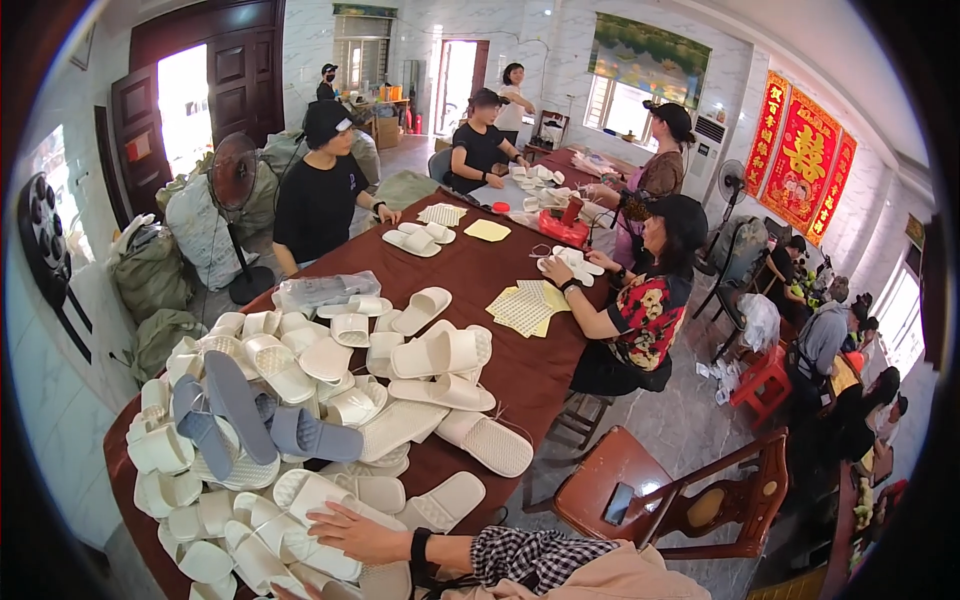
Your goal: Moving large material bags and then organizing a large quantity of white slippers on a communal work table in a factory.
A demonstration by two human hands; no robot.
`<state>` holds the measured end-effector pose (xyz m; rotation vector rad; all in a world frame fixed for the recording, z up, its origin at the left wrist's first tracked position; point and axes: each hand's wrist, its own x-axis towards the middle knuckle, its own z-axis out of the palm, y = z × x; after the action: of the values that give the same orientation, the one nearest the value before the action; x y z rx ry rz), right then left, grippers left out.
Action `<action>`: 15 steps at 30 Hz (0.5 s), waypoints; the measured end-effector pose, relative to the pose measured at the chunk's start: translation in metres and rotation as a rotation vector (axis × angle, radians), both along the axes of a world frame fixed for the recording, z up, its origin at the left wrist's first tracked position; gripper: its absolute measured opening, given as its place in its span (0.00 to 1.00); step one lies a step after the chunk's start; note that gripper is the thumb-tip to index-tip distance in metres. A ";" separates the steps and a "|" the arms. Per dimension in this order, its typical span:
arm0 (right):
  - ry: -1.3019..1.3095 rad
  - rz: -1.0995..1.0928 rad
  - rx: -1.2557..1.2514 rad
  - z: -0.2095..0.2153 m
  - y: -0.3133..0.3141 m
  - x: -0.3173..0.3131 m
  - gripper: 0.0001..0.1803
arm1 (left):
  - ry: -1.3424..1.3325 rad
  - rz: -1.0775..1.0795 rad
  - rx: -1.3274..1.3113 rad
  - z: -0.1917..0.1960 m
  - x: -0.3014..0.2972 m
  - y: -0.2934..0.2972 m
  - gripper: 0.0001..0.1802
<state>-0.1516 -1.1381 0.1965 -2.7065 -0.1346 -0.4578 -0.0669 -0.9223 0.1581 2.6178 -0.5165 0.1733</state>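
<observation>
A large heap of cream slippers (320,355) covers the near left part of the table. My right hand (362,533), with a black band at its wrist, reaches in from the lower right. Its fingers are stretched out and apart over a cream slipper (310,492) in the pile. Only a bit of my left hand (290,593) shows at the bottom edge beside the slippers, and its fingers are mostly hidden. Grey-blue slippers (238,400) lie on top of the heap, a little farther away.
The brown-covered table (500,370) runs away from me. Co-workers sit along it; one in a floral top (640,310) handles white slippers beside yellow dotted sheets (525,308). A wooden chair (640,490) with a phone on it stands right; a fan (235,190) stands far left.
</observation>
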 end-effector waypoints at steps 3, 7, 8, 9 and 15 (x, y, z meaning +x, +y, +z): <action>0.009 0.019 0.044 0.004 -0.002 -0.001 0.30 | 0.014 0.000 -0.039 0.005 -0.001 -0.002 0.40; -0.012 0.045 0.066 0.012 -0.004 -0.003 0.29 | 0.025 -0.003 -0.022 0.000 0.001 0.001 0.41; -0.030 0.048 0.068 0.015 -0.004 -0.005 0.28 | 0.022 -0.004 -0.019 -0.001 0.001 0.001 0.42; -0.049 0.052 0.071 0.018 -0.005 -0.007 0.28 | 0.023 -0.002 -0.021 -0.001 0.001 0.002 0.42; -0.074 -0.018 0.101 0.024 -0.015 -0.017 0.28 | 0.045 0.015 -0.007 0.005 0.002 0.001 0.42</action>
<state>-0.1684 -1.1529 0.2208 -2.5952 -0.1045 -0.5550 -0.0653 -0.9212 0.1634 2.6127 -0.4805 0.1206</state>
